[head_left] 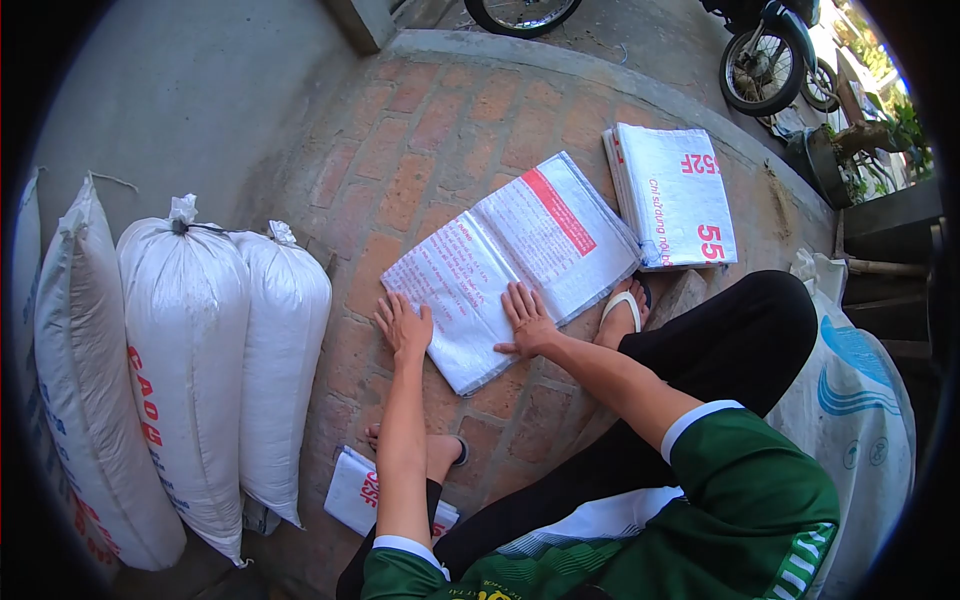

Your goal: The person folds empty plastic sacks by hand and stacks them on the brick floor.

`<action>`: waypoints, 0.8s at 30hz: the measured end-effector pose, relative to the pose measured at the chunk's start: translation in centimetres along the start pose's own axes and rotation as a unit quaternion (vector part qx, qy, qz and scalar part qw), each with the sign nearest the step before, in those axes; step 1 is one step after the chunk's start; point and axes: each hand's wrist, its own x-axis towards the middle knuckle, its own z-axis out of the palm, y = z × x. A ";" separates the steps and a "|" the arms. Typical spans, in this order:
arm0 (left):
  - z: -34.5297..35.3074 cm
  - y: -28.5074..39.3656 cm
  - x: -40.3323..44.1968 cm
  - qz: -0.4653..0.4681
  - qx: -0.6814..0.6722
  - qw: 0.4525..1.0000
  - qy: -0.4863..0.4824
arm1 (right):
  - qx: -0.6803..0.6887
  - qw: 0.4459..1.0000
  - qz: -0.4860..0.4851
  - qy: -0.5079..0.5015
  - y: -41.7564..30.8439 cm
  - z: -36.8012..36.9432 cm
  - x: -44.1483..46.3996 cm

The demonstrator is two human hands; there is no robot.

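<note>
A stack of flat white woven sacks (480,240) with red print lies on the brick floor in front of me. Flat on its near left edge rests my left hand (405,326), fingers spread. My right hand (527,322) presses on the near middle of the same stack, its fingers also apart. Neither hand grips anything. Beyond my right foot sits a neat pile of folded sacks (690,215) marked "55" and "52F". Another folded sack (352,490) lies by my left foot, partly covered by my left arm.
Several full, tied white sacks (190,350) stand at the left along the grey wall. A motorbike (765,65) is parked at the top right, with another wheel (520,12) at the top. Behind my right knee slumps a large bag (855,400) with blue print.
</note>
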 end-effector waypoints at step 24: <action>-1.2 0.1 4.4 -0.012 -0.017 1.000 0.002 | -0.001 0.998 0.013 -0.064 -0.3 -1.0 0.7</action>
